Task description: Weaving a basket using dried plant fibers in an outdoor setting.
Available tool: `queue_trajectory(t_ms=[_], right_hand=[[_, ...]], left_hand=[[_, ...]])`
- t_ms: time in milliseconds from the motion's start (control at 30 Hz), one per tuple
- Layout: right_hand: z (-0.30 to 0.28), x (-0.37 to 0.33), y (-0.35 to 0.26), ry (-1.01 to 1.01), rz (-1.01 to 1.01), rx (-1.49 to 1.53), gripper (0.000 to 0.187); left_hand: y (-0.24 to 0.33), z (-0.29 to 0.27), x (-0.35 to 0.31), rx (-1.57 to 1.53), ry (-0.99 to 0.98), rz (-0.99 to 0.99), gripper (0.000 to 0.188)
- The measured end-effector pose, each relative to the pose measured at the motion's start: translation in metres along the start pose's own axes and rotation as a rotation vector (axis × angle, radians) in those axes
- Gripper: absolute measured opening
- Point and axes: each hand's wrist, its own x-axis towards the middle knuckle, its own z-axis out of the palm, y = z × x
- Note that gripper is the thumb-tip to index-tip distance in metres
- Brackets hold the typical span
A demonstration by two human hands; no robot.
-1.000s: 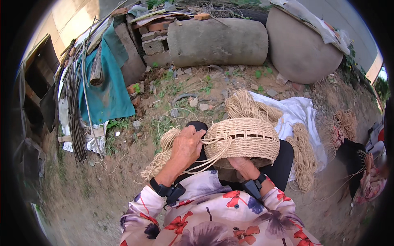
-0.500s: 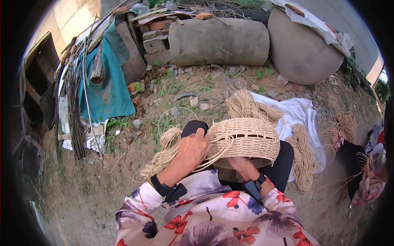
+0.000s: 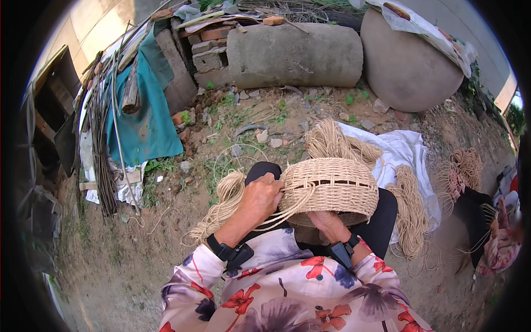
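Note:
A pale woven basket (image 3: 343, 193) of twisted straw cord rests on my lap, tilted with its opening toward me. A row of gaps runs round its upper part. My right hand (image 3: 327, 222) reaches into the opening and holds the basket from inside, its fingertips hidden by the wall. At the basket's left edge my left hand (image 3: 260, 196) is closed, fingers bent and pressed together; what they pinch is hidden. Loose cord strands (image 3: 285, 213) hang from the basket's left side, passing below the left hand. Beside my left forearm lies a cord bundle (image 3: 224, 207).
More cord bundles (image 3: 410, 213) lie at right, partly on a white sheet (image 3: 412, 152). Another cord heap (image 3: 334, 141) sits beyond the basket. At far right is another person's dark-clothed leg (image 3: 470, 213). A concrete cylinder (image 3: 296, 55) and teal cloth (image 3: 144, 122) stand farther off.
My left hand has shifted slightly, and its raised finger is now bent down close to the basket's edge. The basket and right hand have barely moved.

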Motion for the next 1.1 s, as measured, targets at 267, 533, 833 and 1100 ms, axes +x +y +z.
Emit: queue_trajectory(t_ms=[267,533,833,1100], right_hand=[[-0.008,-0.002,0.002,-0.063,0.014,-0.073,0.058],[-0.007,-0.005,-0.004,-0.075,0.03,-0.024,0.045],[-0.007,-0.003,-0.006,-0.085,0.07,0.036,0.044],[0.004,-0.004,-0.003,-0.027,-0.018,0.01,0.052]], left_hand=[[0.001,0.005,0.002,0.021,0.02,0.032,0.009],[0.008,0.006,0.005,0.042,0.0,-0.074,0.011],[-0.008,-0.002,0.009,-0.709,-0.016,-0.346,0.009],[-0.012,0.028,0.0,-1.073,0.07,-0.436,0.012]])
